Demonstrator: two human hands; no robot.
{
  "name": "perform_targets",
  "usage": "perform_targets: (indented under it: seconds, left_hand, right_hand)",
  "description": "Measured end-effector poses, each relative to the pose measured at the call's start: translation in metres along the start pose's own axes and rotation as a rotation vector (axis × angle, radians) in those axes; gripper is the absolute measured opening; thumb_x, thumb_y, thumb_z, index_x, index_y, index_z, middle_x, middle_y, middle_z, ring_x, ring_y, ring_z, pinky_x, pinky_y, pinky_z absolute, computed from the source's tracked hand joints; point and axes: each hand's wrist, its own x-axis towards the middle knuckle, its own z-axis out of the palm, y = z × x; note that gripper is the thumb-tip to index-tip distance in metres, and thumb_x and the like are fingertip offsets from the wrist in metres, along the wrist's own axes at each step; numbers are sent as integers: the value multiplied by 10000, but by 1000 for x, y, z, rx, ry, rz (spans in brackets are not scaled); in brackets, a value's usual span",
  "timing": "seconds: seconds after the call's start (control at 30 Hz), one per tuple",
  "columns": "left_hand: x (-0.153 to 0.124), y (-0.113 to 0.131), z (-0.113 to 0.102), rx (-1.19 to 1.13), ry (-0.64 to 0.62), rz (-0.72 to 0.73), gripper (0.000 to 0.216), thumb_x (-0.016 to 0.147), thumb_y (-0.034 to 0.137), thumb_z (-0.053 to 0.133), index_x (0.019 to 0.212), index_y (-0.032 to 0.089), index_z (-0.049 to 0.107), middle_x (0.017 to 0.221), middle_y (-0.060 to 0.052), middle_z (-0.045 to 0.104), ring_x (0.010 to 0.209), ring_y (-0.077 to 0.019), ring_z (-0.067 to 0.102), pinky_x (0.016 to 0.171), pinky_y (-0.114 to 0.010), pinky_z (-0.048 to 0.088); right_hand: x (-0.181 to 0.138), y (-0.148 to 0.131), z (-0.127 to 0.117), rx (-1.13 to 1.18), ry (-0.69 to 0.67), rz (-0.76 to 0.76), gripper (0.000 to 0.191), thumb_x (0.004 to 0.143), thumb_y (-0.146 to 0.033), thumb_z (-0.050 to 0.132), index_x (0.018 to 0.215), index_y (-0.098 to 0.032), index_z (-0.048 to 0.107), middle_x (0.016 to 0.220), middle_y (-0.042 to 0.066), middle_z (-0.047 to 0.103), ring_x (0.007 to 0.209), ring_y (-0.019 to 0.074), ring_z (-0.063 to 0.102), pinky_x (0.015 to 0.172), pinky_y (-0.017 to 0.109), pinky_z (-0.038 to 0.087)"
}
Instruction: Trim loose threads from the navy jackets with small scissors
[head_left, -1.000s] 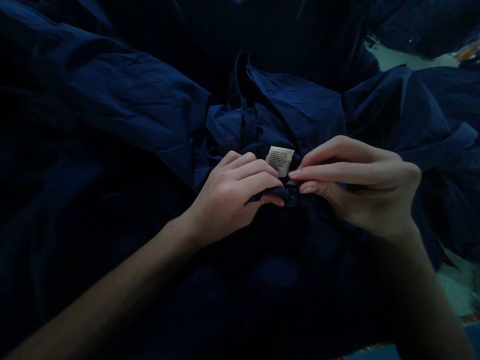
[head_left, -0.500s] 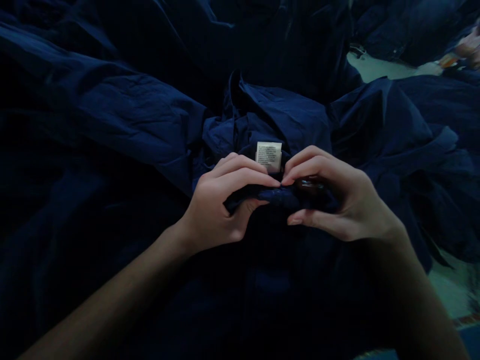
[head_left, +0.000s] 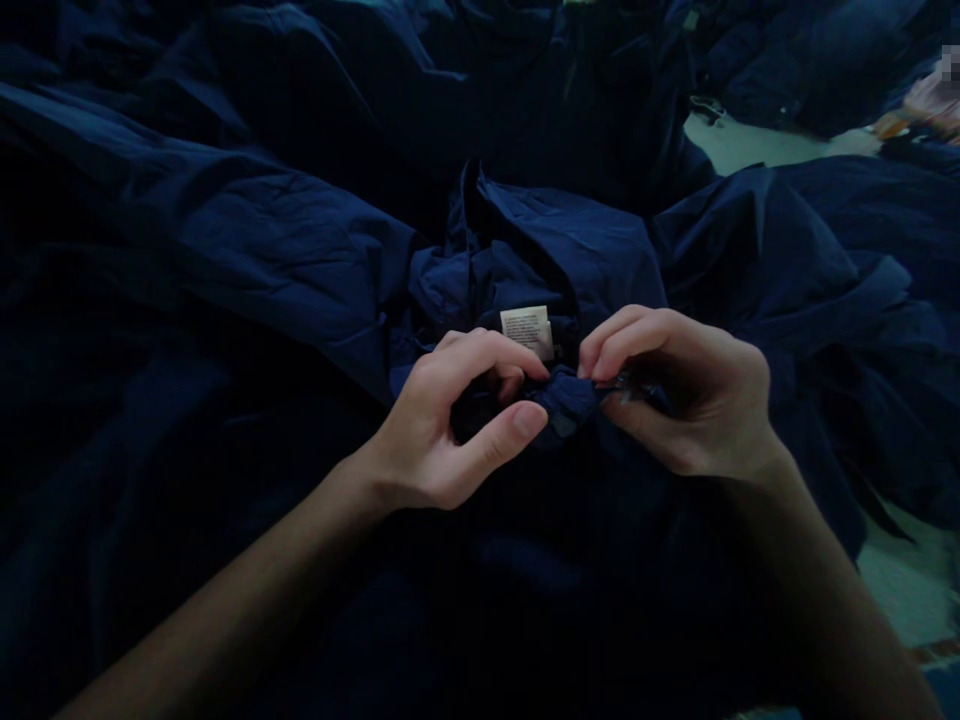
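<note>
A dark navy garment (head_left: 600,240) of thin, creased fabric lies bunched in front of me, with a white printed label (head_left: 527,332) standing up from it. Just below the label, my left hand (head_left: 457,420) has its fingertips and thumb around a small gathered fold of the garment. My right hand (head_left: 690,390) pinches the same fold from the other side, thumb under the fingers. Something small and shiny (head_left: 636,385) shows inside the right hand's curl; its kind I cannot make out.
More dark navy fabric (head_left: 277,220) spreads to the left and behind. A pale surface (head_left: 772,148) shows at the upper right, and a pale area (head_left: 900,580) at the lower right. Part of another person (head_left: 934,100) appears at the far right edge.
My hands have moved slightly apart. The right thumb has closed up to the fingers on the fold, and the label has shifted a little left and down.
</note>
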Motion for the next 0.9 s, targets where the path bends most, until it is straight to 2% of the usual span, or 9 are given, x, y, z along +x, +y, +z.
perform_targets:
  seconds: [0.17, 0.3, 0.4, 0.5, 0.57, 0.63, 0.73, 0.8, 0.9]
  left_hand:
    - [2, -2, 2, 98, -52, 63, 390, 916, 333, 776, 1256, 157, 697, 784, 20, 612, 741, -142, 591, 775, -312, 457]
    - [2, -4, 3, 120, -21, 91, 310, 863, 344, 841, 1064, 141, 724, 879, -35, 620, 824, -169, 620, 749, -305, 499]
    - [2, -6, 3, 117, 19, 131, 275, 837, 338, 869, 966, 159, 704, 1010, -88, 659, 928, -197, 651, 773, -309, 541]
    - [3, -6, 3, 109, 26, 148, 269, 833, 368, 878, 898, 176, 700, 1022, -89, 697, 958, -207, 666, 850, -345, 554]
    - [4, -5, 2, 101, 33, 150, 273, 845, 369, 868, 843, 176, 676, 1011, -81, 732, 941, -197, 671, 881, -353, 546]
    - [5, -4, 3, 88, 43, 151, 279, 869, 359, 848, 804, 171, 653, 994, -74, 760, 921, -185, 667, 881, -341, 537]
    - [5, -3, 3, 52, 35, 121, 265, 900, 368, 816, 813, 167, 668, 914, -61, 773, 869, -176, 641, 829, -317, 532]
    - [4, -3, 3, 31, 30, 82, 263, 897, 391, 815, 844, 165, 691, 848, -51, 751, 824, -173, 622, 762, -300, 531]
    - [3, -5, 4, 24, 36, 47, 273, 874, 401, 837, 848, 164, 703, 806, -37, 716, 794, -163, 611, 697, -273, 521]
  right_hand:
    - [-1, 2, 14, 6, 122, 7, 206, 833, -17, 714, 952, -170, 645, 935, 37, 667, 774, 141, 636, 638, 289, 504]
    - [-1, 3, 25, -27, 191, 28, 237, 774, -40, 780, 881, -171, 614, 884, 2, 578, 667, 82, 512, 544, 242, 392]
    - [-1, 4, 24, 45, 120, 103, 219, 809, -96, 794, 877, -179, 604, 851, -6, 552, 679, 91, 498, 544, 239, 379]
    - [-2, 2, 18, 192, 22, 204, 217, 854, -195, 807, 940, -192, 608, 909, 3, 550, 689, 97, 486, 554, 248, 389]
    - [-4, -2, 14, 267, 32, 228, 250, 900, -336, 782, 1020, -194, 615, 987, 23, 542, 712, 110, 488, 578, 272, 407]
    - [-5, -6, 13, 271, 96, 199, 309, 986, -479, 644, 1087, -187, 626, 1049, 52, 536, 766, 140, 516, 626, 309, 438]
    - [-6, -8, 15, 63, 126, 90, 280, 1057, -389, 497, 1127, -174, 662, 1084, 88, 574, 909, 192, 576, 755, 360, 493]
    - [-5, -6, 17, -103, 118, -14, 204, 1002, -275, 583, 1145, -173, 686, 1074, 95, 611, 945, 204, 593, 773, 364, 510]
    - [-4, 0, 17, -231, 150, -148, 244, 901, -234, 719, 1140, -187, 722, 1032, 88, 658, 901, 208, 611, 713, 354, 522]
